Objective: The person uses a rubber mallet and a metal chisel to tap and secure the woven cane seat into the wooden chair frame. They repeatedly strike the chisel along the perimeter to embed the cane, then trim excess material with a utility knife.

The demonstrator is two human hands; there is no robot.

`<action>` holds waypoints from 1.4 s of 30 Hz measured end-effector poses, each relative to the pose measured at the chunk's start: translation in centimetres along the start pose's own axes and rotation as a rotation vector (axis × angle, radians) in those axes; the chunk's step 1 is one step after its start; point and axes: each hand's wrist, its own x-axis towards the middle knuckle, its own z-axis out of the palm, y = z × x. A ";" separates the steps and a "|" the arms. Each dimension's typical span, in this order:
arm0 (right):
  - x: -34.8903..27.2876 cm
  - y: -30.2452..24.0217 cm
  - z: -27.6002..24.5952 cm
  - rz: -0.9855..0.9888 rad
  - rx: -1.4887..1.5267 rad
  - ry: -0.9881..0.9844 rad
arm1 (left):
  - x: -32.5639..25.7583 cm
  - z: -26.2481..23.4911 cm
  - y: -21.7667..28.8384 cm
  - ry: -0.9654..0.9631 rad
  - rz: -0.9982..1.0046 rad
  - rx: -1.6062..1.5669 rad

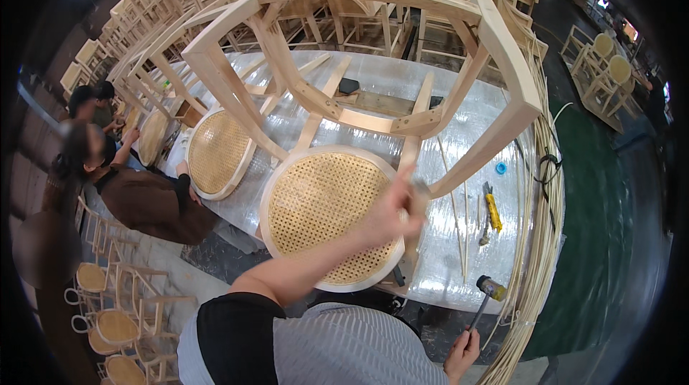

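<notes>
A pale wooden chair frame (495, 40) lies on the table with its round cane-woven panel (323, 198) towards me and its legs and rails rising beyond. My left hand (403, 211) is over the right side of the panel's white rim, close to a chair leg. Its fingers are smeared by motion, so what they hold, if anything, does not show. Lower right, my right hand (463, 351) grips the handle of a mallet (491, 288) with a dark and yellowish head. The mallet is apart from the chair, near the table's front edge.
A yellow-handled tool (493, 209), a blue ring (501, 168) and thin cane strips lie on the plastic-covered table (438, 263). A long bundle of cane (535, 263) runs along its right edge. Co-workers (143, 191) sit at left beside another chair (219, 155). Stacked chair frames fill the back.
</notes>
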 end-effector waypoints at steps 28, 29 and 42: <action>-7.7 -5.4 17.2 0.017 0.058 -0.014 | 13.2 -20.6 -10.8 -0.275 0.073 -0.077; -7.6 -5.5 17.3 0.017 0.057 -0.017 | 13.3 -20.6 -10.9 -0.278 0.034 -0.038; -7.2 -5.7 18.5 0.040 0.026 -0.074 | 13.5 -20.0 -11.9 -0.333 -0.031 0.065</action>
